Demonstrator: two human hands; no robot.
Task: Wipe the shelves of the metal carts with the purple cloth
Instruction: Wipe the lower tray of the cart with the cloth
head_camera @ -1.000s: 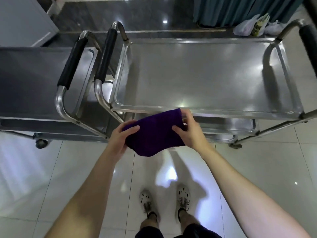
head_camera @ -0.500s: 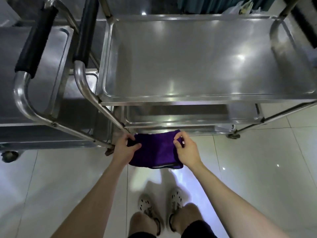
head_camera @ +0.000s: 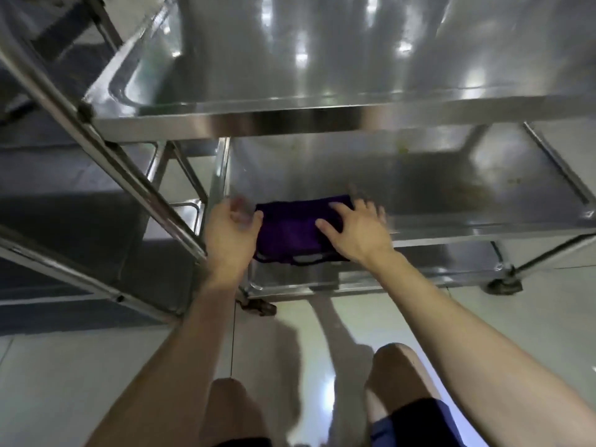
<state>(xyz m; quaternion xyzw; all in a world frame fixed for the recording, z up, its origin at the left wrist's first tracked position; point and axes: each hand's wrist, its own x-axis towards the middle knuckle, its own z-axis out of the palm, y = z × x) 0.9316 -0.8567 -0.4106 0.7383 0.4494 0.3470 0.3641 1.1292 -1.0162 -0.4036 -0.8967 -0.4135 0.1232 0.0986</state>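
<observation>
- Your purple cloth (head_camera: pixel 296 230) lies folded on the cart's middle shelf (head_camera: pixel 435 188), near its front left corner, so a thick pad meets the flat metal.
- Your right hand (head_camera: pixel 354 233) presses on it with fingers spread straight and grips nothing, likely to drive the wipe.
- Your left hand (head_camera: pixel 230 230) rests loosely open at the cloth's left edge, seemingly to steady the fold.

Glossy pale tiled floor (head_camera: pixel 64 366)
</observation>
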